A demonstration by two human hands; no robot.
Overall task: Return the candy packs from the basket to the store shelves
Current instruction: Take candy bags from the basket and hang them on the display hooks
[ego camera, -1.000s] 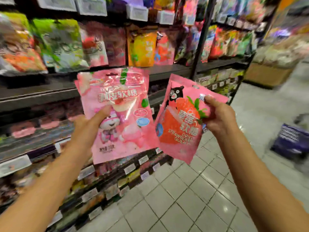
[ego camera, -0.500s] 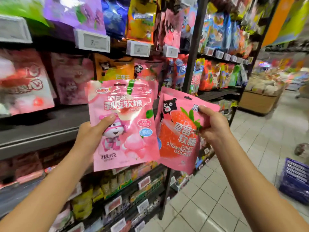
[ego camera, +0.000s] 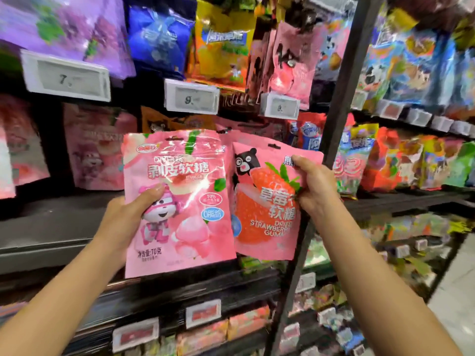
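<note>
Two pink candy packs held up side by side in front of the shelves (ego camera: 46,242), edges overlapping. Left hand (ego camera: 128,217) grips the peach pack (ego camera: 180,201) by its left edge, thumb across the front. Right hand (ego camera: 314,183) pinches the strawberry pack (ego camera: 262,209) at its upper right, thumb on top. Price tags (ego camera: 191,96) hang above; a dark upright post (ego camera: 341,98) stands just right of the packs.

Single head view, close, facing forward toward store shelves (ego camera: 46,227).
</note>
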